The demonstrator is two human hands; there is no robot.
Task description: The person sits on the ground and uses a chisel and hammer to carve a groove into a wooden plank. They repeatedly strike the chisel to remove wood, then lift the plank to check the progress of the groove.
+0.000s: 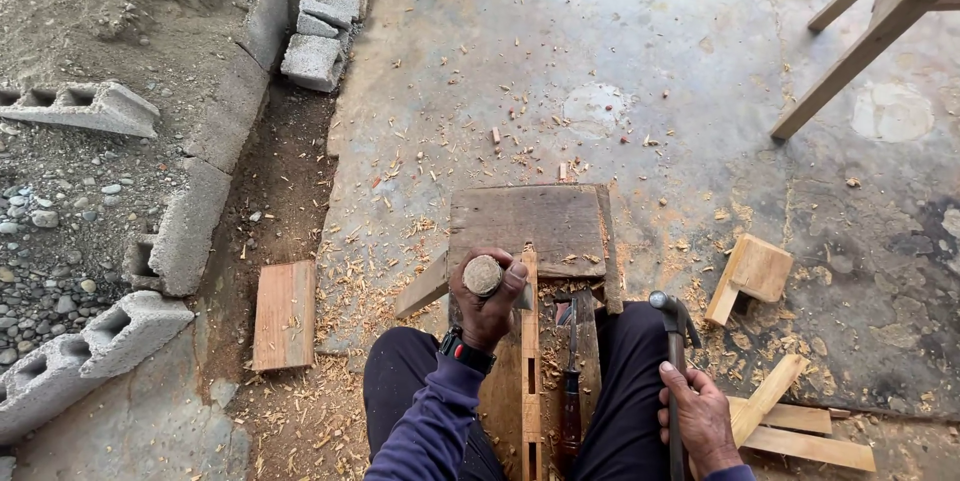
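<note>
Left hand clenched round chisel handle, upright on wood strip. Right hand grips hammer, head up, beside knee.

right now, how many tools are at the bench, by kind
hammer: 1, in the right hand
chisels: 2, held chisel in the left hand, loose chisel on the bench
total: 3

1 hammer, 2 chisels, 1 wooden stool.
</note>
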